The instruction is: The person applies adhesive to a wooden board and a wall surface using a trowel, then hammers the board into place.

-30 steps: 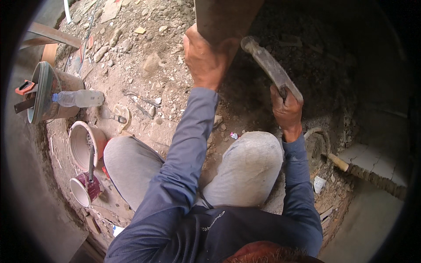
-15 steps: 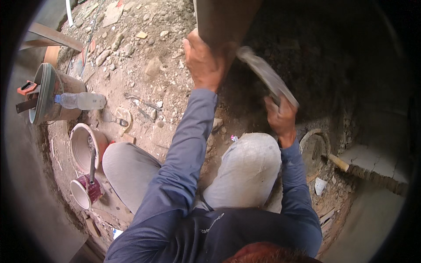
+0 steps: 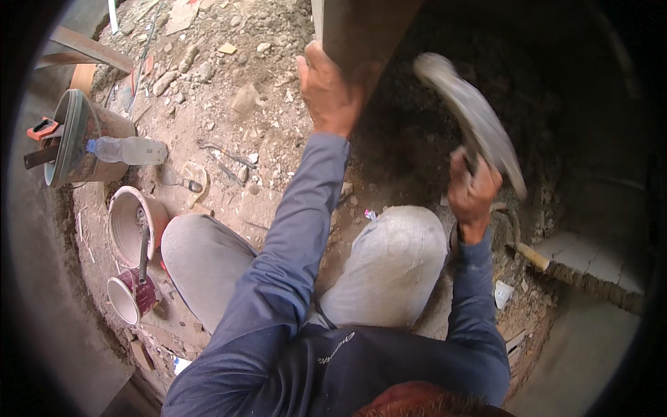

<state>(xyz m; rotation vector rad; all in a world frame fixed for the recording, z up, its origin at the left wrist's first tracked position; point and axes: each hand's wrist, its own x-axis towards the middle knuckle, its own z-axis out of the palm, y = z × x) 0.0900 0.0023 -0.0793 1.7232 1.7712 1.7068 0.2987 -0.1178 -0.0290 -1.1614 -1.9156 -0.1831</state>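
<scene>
My left hand (image 3: 332, 94) grips the lower part of a large upright panel (image 3: 368, 35), thumb side at its pale left edge. Shadow covers most of the panel's face, and some of the fingers are lost in it. To the right, my right hand (image 3: 474, 187) is closed around the handle of a long, grey, blade-like tool (image 3: 479, 115), perhaps a plastering trowel. Motion blurs this tool, so its exact kind is unclear. It slants from upper left to lower right, apart from the panel, over dark ground.
At left stand a large bucket (image 3: 104, 128) with tools in it, a clear plastic bottle (image 3: 132, 151), a pinkish bucket (image 3: 158, 215) and a small maroon pail (image 3: 146, 292). Pliers-like tools (image 3: 226, 153) lie on the rubble (image 3: 243, 101). A wooden-handled tool (image 3: 531, 256) lies at right.
My right hand and the grey tool have moved right, away from the panel. My left hand stays on the panel, shifted only slightly in the picture.
</scene>
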